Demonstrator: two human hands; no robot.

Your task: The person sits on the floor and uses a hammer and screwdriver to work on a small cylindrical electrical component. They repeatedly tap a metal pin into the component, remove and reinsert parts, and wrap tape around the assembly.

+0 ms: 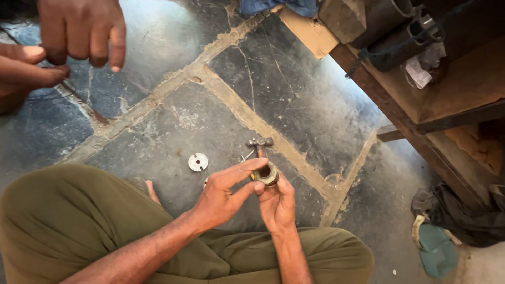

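So, packaging first: only one thing counts, a tan cardboard box (307, 31) wedged at the top edge beside the wooden bench (452, 89), with a crumpled white paper scrap (418, 71) up on the bench itself. No labels I can make out.

My right hand (277, 205) is raised upright over my crossed legs, fingers wrapped around a small metal ring (268, 173), so the ring sits just above the stone floor (294, 89) in front of my knees. My left hand (226, 197) comes in from the side, thumb and forefinger stretched out and pinching at the ring's edge, other fingers curled loosely.

A small hammer (260, 143) lies on the floor just past the ring, and a round white disc (198, 162) lies off to the left. Someone else's hands (81, 31) hang at the top left, fingers bent around a thin wire.
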